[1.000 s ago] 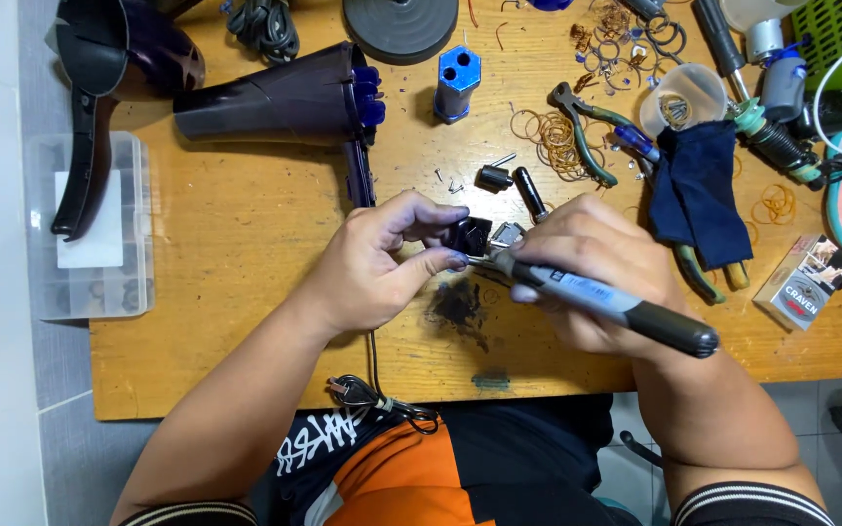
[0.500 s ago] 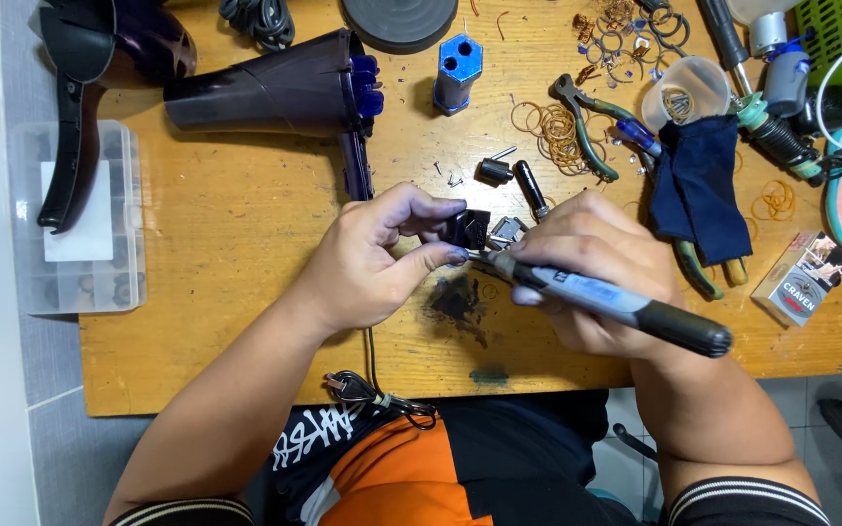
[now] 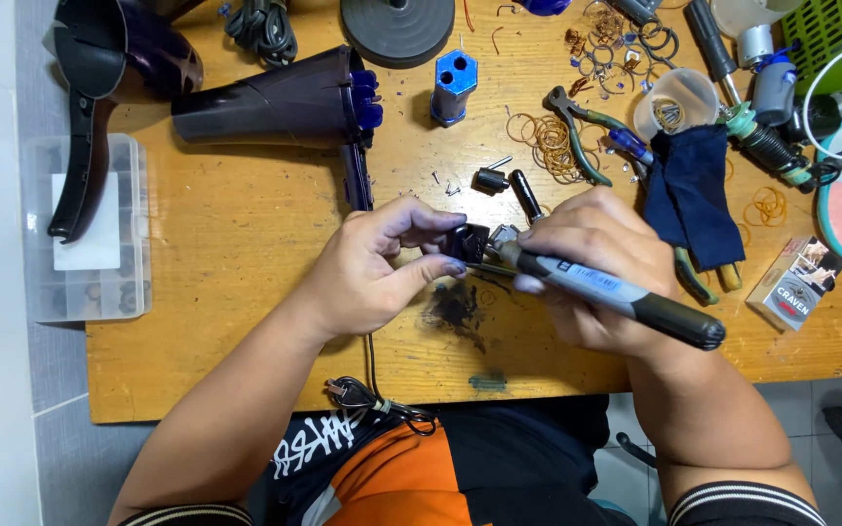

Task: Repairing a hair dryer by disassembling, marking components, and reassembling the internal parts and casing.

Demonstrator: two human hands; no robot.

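My left hand pinches a small black part between thumb and fingers above the wooden table. A grey and black pen-shaped tool lies in my right hand, with its tip against that part. Below the hands there is a dark scorch mark on the wood. A dismantled dark purple hair dryer body lies at the back left, and its thin cable runs toward me.
A clear plastic compartment box hangs over the left edge beside a black shell half. A blue block, pliers, rubber bands, a dark blue cloth, a small printed carton and small black cylinders crowd the back right.
The view has shifted slightly; both hands stay in the same place, still holding the small part and the tool.
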